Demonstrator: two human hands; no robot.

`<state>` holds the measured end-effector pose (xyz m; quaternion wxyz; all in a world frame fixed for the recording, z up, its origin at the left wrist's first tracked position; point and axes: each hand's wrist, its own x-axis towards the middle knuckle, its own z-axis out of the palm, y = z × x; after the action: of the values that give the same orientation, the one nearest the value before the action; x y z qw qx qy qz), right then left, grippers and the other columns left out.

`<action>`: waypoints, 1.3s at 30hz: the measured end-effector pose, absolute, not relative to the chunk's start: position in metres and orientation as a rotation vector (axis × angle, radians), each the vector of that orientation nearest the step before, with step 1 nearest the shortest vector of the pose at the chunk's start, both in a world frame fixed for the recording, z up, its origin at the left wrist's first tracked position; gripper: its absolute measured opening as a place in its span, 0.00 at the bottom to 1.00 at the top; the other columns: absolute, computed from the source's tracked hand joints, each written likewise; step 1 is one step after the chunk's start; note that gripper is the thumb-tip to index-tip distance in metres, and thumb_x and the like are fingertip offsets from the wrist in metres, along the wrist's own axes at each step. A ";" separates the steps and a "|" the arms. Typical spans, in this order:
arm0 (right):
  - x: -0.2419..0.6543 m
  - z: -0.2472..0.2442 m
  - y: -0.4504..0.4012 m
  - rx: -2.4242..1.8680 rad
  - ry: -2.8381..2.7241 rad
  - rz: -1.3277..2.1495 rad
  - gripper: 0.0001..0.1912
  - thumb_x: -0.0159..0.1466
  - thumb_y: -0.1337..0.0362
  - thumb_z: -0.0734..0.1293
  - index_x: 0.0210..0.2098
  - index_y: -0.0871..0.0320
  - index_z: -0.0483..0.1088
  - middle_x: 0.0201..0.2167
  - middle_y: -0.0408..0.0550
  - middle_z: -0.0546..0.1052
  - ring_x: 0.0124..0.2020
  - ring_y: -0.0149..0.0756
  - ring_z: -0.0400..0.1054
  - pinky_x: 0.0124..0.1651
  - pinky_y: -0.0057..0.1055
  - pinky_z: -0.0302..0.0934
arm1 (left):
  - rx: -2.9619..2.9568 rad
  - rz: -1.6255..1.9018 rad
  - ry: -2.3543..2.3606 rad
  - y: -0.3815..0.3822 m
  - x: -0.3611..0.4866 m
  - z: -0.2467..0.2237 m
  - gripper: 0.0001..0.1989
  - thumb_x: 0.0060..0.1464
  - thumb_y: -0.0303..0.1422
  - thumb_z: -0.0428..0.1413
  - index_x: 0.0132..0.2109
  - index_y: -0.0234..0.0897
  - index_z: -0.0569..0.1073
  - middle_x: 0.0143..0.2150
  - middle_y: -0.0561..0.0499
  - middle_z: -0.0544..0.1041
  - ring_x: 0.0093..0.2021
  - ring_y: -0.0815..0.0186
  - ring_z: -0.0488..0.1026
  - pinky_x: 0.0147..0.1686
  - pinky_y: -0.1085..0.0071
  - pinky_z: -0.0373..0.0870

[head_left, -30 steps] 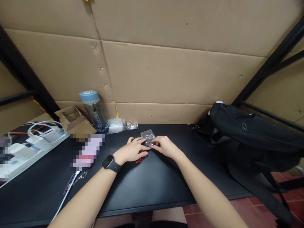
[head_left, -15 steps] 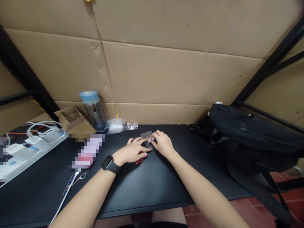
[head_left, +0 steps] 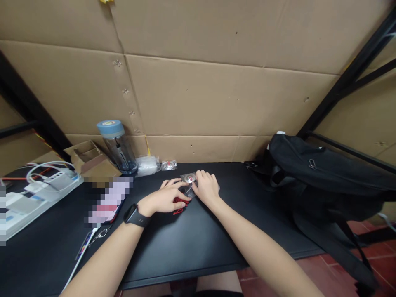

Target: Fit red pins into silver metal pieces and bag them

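Note:
A small clear plastic bag [head_left: 189, 190] lies on the dark tabletop between my hands, with a round silvery piece with a red mark [head_left: 190, 178] in it. My right hand [head_left: 206, 186] grips the bag's right side, fingers bent and thumb against it. From the left, my left hand [head_left: 165, 198] reaches over with its fingers stretched out, the fingertips at the bag's left edge. A bundle of red cord [head_left: 179, 202] is partly hidden beneath that hand, one loop sticking out toward me. A dark watch [head_left: 135, 215] sits on the left wrist.
Behind my left hand are a small wrapped piece [head_left: 168, 165], clear plastic packaging [head_left: 147, 166], a blue-lidded bottle [head_left: 116, 146] and an opened cardboard box [head_left: 93, 159]. A blurred-out phone-like item [head_left: 109, 200] with a cable and power strips [head_left: 40, 198] are left. A black backpack [head_left: 321, 177] stands right.
The round silvery piece shows more fully in the bag now. My right fingers have shifted slightly on the bag. The whole view has moved a little, so things appear further left.

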<state>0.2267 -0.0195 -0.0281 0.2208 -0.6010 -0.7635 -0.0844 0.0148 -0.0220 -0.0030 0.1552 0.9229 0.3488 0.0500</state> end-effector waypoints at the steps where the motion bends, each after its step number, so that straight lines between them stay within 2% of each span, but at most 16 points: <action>1: 0.229 -0.027 -0.020 -1.619 -2.128 -0.179 0.08 0.64 0.63 0.66 0.41 0.57 0.65 0.41 0.54 0.74 0.42 0.46 0.67 0.46 0.39 0.53 | 2.650 0.192 1.003 -0.022 0.016 -0.003 0.13 0.60 0.43 0.56 0.50 0.60 0.79 0.70 0.55 0.62 0.70 0.47 0.51 0.64 0.44 0.49; 3: 0.237 -0.022 -0.022 -1.463 -2.204 -0.005 0.11 0.63 0.61 0.68 0.43 0.55 0.65 0.43 0.52 0.74 0.44 0.44 0.67 0.47 0.37 0.53 | 2.647 0.340 1.012 -0.021 0.018 -0.002 0.12 0.62 0.41 0.54 0.49 0.55 0.80 0.66 0.53 0.67 0.68 0.51 0.57 0.64 0.50 0.52; 5: 0.248 -0.018 -0.024 -1.277 -2.279 0.185 0.13 0.64 0.60 0.67 0.46 0.53 0.64 0.45 0.48 0.74 0.46 0.42 0.68 0.48 0.35 0.53 | 2.615 0.505 1.040 -0.019 0.021 -0.003 0.12 0.63 0.36 0.52 0.49 0.49 0.78 0.60 0.51 0.73 0.62 0.56 0.65 0.61 0.56 0.57; 7: 0.260 -0.015 -0.025 -1.211 -2.280 0.272 0.09 0.68 0.65 0.62 0.48 0.52 0.64 0.45 0.47 0.74 0.48 0.40 0.68 0.49 0.35 0.53 | 2.575 0.642 1.119 -0.016 0.023 -0.006 0.15 0.60 0.29 0.50 0.51 0.45 0.75 0.54 0.50 0.76 0.55 0.59 0.69 0.57 0.61 0.61; 10: 0.272 -0.017 -0.022 -1.220 -2.265 0.206 0.16 0.65 0.76 0.60 0.48 0.52 0.66 0.47 0.48 0.74 0.50 0.40 0.67 0.49 0.35 0.53 | 2.559 0.741 1.271 -0.012 0.026 -0.012 0.18 0.56 0.24 0.51 0.52 0.45 0.72 0.52 0.50 0.77 0.53 0.59 0.70 0.53 0.61 0.60; 12: 0.273 -0.020 -0.019 -1.232 -2.279 0.142 0.17 0.62 0.76 0.64 0.47 0.52 0.68 0.47 0.48 0.74 0.50 0.42 0.67 0.49 0.36 0.52 | 2.579 0.730 1.302 -0.009 0.028 -0.015 0.14 0.57 0.27 0.55 0.50 0.45 0.73 0.51 0.51 0.77 0.53 0.58 0.70 0.52 0.61 0.59; 15: 0.269 -0.025 -0.014 -1.268 -2.279 0.103 0.09 0.63 0.70 0.69 0.41 0.53 0.72 0.44 0.47 0.76 0.46 0.42 0.68 0.48 0.36 0.53 | 2.590 0.712 1.315 -0.008 0.032 -0.016 0.06 0.59 0.35 0.58 0.43 0.44 0.76 0.48 0.51 0.79 0.52 0.58 0.70 0.50 0.61 0.58; 17: 0.266 -0.026 -0.012 -1.289 -2.254 0.110 0.03 0.64 0.68 0.69 0.38 0.53 0.73 0.41 0.47 0.77 0.44 0.40 0.68 0.47 0.36 0.55 | 2.556 0.731 1.345 -0.008 0.034 -0.015 0.06 0.61 0.38 0.57 0.40 0.43 0.77 0.45 0.51 0.80 0.51 0.59 0.71 0.50 0.61 0.58; 21: 0.266 -0.024 -0.009 -1.270 -2.119 0.280 0.04 0.65 0.68 0.67 0.35 0.55 0.74 0.35 0.46 0.79 0.39 0.37 0.71 0.46 0.34 0.60 | 2.389 0.802 1.390 -0.007 0.032 -0.016 0.11 0.63 0.41 0.53 0.40 0.43 0.77 0.42 0.52 0.82 0.46 0.61 0.75 0.50 0.62 0.60; 25: 0.268 -0.026 -0.006 -1.269 -1.938 0.553 0.05 0.63 0.65 0.66 0.32 0.56 0.74 0.29 0.45 0.80 0.31 0.35 0.73 0.37 0.29 0.62 | 2.172 0.874 1.410 -0.002 0.027 -0.021 0.12 0.61 0.42 0.53 0.39 0.41 0.77 0.37 0.54 0.82 0.32 0.66 0.76 0.44 0.67 0.65; 27: 0.268 -0.028 -0.006 -1.242 -1.862 0.605 0.02 0.62 0.66 0.66 0.35 0.55 0.72 0.28 0.43 0.80 0.29 0.34 0.73 0.35 0.28 0.62 | 2.105 0.907 1.403 0.000 0.028 -0.026 0.10 0.61 0.41 0.54 0.38 0.41 0.76 0.36 0.56 0.82 0.27 0.69 0.73 0.40 0.70 0.65; 31: 0.267 -0.030 -0.006 -1.257 -1.814 0.629 0.17 0.61 0.67 0.66 0.49 0.51 0.64 0.25 0.36 0.79 0.23 0.32 0.68 0.32 0.27 0.61 | 2.013 1.002 1.412 0.001 0.036 -0.034 0.07 0.59 0.37 0.56 0.44 0.42 0.70 0.33 0.60 0.81 0.22 0.71 0.69 0.38 0.72 0.64; 33: 0.268 -0.028 -0.007 -1.278 -1.903 0.605 0.18 0.63 0.67 0.64 0.52 0.50 0.65 0.25 0.37 0.78 0.23 0.32 0.68 0.33 0.27 0.61 | 2.006 1.028 1.427 0.001 0.040 -0.036 0.08 0.59 0.35 0.55 0.46 0.42 0.69 0.32 0.60 0.81 0.24 0.70 0.71 0.39 0.71 0.64; 36: 0.269 -0.025 -0.010 -1.321 -2.108 0.424 0.15 0.65 0.69 0.61 0.48 0.51 0.73 0.32 0.44 0.78 0.33 0.35 0.70 0.40 0.30 0.61 | 2.131 0.967 1.451 0.000 0.043 -0.035 0.09 0.61 0.34 0.54 0.48 0.44 0.72 0.35 0.57 0.81 0.39 0.64 0.75 0.46 0.67 0.62; 39: 0.269 -0.022 -0.014 -1.342 -2.261 0.207 0.15 0.63 0.70 0.64 0.45 0.51 0.78 0.41 0.49 0.77 0.43 0.39 0.68 0.48 0.34 0.60 | 2.283 0.849 1.471 -0.001 0.042 -0.035 0.11 0.64 0.35 0.51 0.48 0.48 0.77 0.42 0.52 0.81 0.51 0.59 0.71 0.51 0.61 0.58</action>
<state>0.2688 -0.0141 -0.0224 0.2495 -0.4928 -0.8301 0.0762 0.0418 -0.0011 -0.0348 0.1474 0.7936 0.5111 0.2952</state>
